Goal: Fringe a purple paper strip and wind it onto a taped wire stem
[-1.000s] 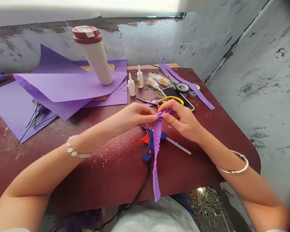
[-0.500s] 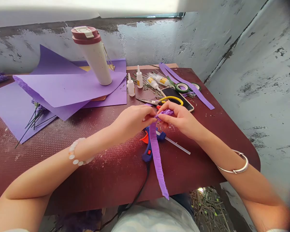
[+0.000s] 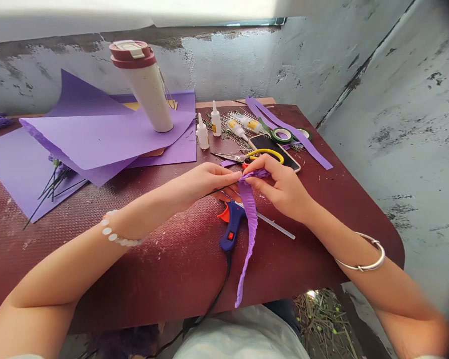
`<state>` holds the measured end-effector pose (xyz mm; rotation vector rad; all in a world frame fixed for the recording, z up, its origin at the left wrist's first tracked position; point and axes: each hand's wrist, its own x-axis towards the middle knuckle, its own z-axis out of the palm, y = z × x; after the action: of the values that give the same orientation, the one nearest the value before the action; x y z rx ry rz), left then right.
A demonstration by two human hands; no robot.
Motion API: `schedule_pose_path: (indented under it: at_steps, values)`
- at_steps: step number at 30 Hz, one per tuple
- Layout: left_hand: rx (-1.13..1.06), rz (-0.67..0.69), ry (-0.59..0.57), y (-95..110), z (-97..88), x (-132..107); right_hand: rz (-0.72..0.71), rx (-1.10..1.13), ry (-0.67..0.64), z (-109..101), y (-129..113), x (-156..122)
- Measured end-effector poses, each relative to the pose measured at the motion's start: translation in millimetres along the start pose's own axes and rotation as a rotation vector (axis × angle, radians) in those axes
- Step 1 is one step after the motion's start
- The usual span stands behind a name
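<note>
Both hands meet above the middle of the table. Between the fingertips of my left hand [image 3: 219, 180] is pinched a thin dark stem [image 3: 220, 189], which points left across the fingers. My right hand [image 3: 282, 187] grips the gathered purple crepe paper [image 3: 259, 173] at the stem's end. From there a long, pleated paper strip [image 3: 250, 234] hangs down past the table's front edge. Behind the strip lies a blue hot glue gun [image 3: 232, 227] with an orange trigger and a clear glue stick [image 3: 277, 225] poking out to the right. Fingers partly hide the join of stem and paper.
Scissors [image 3: 267, 153] with yellow handles rest against a phone [image 3: 284, 158] just beyond the hands. Small glue bottles [image 3: 202, 134], green tape rolls [image 3: 282, 134] and loose wires lie behind. Purple paper sheets [image 3: 108, 137] and a tall tumbler [image 3: 149, 94] occupy the left. A cord [image 3: 219, 289] trails off the front edge.
My left hand has turned and its fingers have spread lower, bringing the dark stem into view. The hanging strip has twisted, and its lower end has swung left.
</note>
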<state>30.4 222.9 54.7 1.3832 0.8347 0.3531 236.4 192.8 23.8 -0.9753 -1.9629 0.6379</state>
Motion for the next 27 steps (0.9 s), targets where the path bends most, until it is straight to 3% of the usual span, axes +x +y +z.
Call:
schedule_pose_path:
  at_steps: [4, 8, 12, 19, 27]
  values:
    - [-0.028, -0.004, -0.042, -3.5, -3.7, 1.7, -0.079, -0.055, 0.009, 0.1, -0.9, -1.3]
    - [0.047, 0.048, 0.057, -2.4, -0.4, 2.1, -0.079, -0.092, -0.009, -2.3, -2.2, -0.4]
    - [0.232, 0.196, 0.209, -0.6, 4.0, 1.5, -0.100, -0.109, -0.078, -2.3, 0.1, -0.4]
    - [0.712, 0.327, 0.315, -0.9, 4.5, -2.0, -0.186, -0.169, -0.068, -0.9, 4.2, -0.1]
    - [1.178, 0.393, 0.469, -5.5, 10.4, -2.9, 0.137, 0.142, -0.146, -2.7, 3.8, -0.8]
